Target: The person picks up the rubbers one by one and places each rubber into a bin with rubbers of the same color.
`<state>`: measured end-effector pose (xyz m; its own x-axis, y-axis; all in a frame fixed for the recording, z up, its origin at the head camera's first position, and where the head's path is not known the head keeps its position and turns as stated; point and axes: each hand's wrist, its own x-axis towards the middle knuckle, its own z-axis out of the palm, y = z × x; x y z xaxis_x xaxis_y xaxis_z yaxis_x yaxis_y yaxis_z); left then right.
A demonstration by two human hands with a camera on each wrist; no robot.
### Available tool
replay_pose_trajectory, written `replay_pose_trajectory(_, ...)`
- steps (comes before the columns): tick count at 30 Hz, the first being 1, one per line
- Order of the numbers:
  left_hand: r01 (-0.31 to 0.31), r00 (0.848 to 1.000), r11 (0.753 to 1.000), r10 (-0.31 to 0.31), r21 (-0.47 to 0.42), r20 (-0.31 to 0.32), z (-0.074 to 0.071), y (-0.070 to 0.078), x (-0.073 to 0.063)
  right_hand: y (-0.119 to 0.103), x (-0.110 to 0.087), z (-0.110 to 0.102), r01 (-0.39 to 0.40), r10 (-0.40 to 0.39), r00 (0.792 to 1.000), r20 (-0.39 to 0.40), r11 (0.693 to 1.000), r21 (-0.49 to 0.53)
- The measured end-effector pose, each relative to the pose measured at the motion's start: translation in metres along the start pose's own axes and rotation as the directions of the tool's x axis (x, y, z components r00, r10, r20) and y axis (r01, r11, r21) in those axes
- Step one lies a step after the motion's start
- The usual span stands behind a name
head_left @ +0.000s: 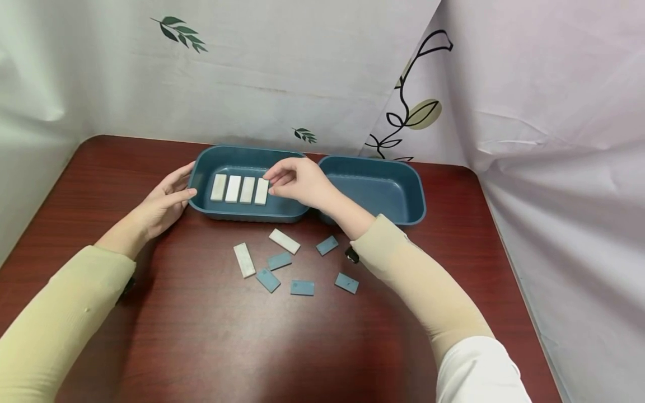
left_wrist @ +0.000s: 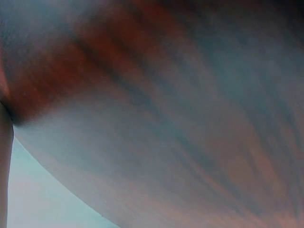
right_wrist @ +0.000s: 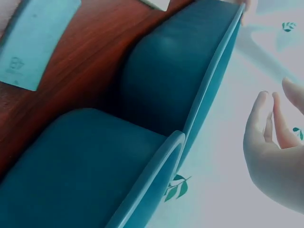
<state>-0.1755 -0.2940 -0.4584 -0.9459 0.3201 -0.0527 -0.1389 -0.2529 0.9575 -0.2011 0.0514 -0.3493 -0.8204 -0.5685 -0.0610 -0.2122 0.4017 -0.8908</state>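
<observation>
In the head view my left hand (head_left: 166,201) rests against the left end of a blue tray (head_left: 247,212), fingers extended along its outside and thumb at the rim. Inside that tray, several white tiles (head_left: 233,189) stand in a neat row. My right hand (head_left: 304,182) reaches over the tray's right end, its fingertips at the right edge of the rightmost white tile (head_left: 261,191). From the right wrist, the right hand (right_wrist: 275,156) shows thumb and fingers apart, no tile visible between them. The left wrist view is blurred and shows no tile.
A second blue tray (head_left: 420,201) adjoins the first on the right. In front of them on the brown table (head_left: 211,336) lie two white tiles (head_left: 244,259) and several blue-grey tiles (head_left: 302,287). A white curtain (head_left: 252,73) hangs behind.
</observation>
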Motion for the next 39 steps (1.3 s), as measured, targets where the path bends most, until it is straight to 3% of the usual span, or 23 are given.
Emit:
replay_pose_trajectory(19, -0.013, 1.000, 0.999, 0.013, -0.037, 0.007, -0.002, -0.002, 0.000, 0.011, -0.037, 0.003, -0.028, 0.031, 0.994, 0.107, 0.999, -0.030)
replay_pose_trajectory(31, 0.003, 1.000, 0.999, -0.003, -0.040, -0.001, -0.003, -0.002, 0.001, 0.026, -0.059, 0.008, -0.033, 0.038, 0.991, 0.126, 0.999, -0.041)
replay_pose_trajectory(39, -0.021, 1.000, 0.998, 0.022, -0.066, 0.020, -0.002, -0.003, 0.002, 0.040, -0.073, 0.010, -0.018, 0.020, 0.992, 0.128, 1.000, -0.013)
